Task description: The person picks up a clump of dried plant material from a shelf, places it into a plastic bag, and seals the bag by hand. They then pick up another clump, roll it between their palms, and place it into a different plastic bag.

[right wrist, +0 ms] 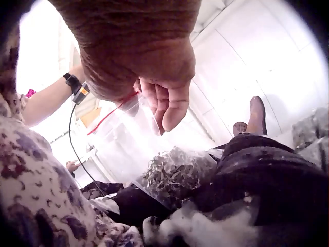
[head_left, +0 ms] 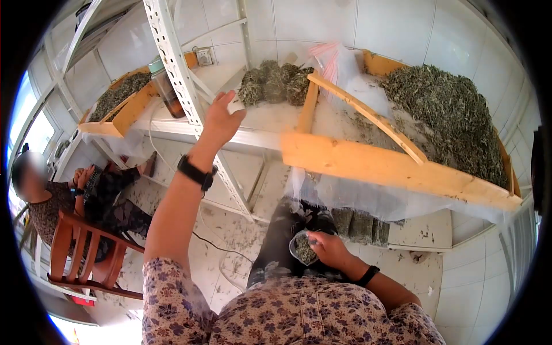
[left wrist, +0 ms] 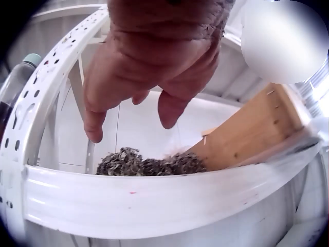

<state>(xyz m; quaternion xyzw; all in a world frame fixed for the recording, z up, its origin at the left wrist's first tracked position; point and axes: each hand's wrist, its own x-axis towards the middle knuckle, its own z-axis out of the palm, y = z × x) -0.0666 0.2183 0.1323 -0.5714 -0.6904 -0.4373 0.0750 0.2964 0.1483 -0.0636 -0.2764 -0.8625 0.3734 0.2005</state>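
Observation:
On the shelf (head_left: 256,138), round clumps of dried leaves (head_left: 276,83) lie beside a wooden-framed tray. My left hand (head_left: 221,119) reaches out just left of them, fingers apart, holding nothing. In the left wrist view that hand (left wrist: 154,62) hangs above the clumps (left wrist: 123,162) without touching them. At my lap, my right hand (head_left: 330,250) pinches the top edge of a clear plastic bag. The right wrist view shows this hand (right wrist: 144,67) at the bag's red-lined edge (right wrist: 112,114), with dried leaves (right wrist: 175,172) in the bag's lower part.
A perforated white post (head_left: 175,63) stands left of my left forearm, with a lidded jar (head_left: 167,89) behind it. The large tray (head_left: 368,164) of dried leaves is at the right, packed bags (head_left: 359,227) below. Another person (head_left: 49,210) sits at the far left by a wooden chair (head_left: 86,259).

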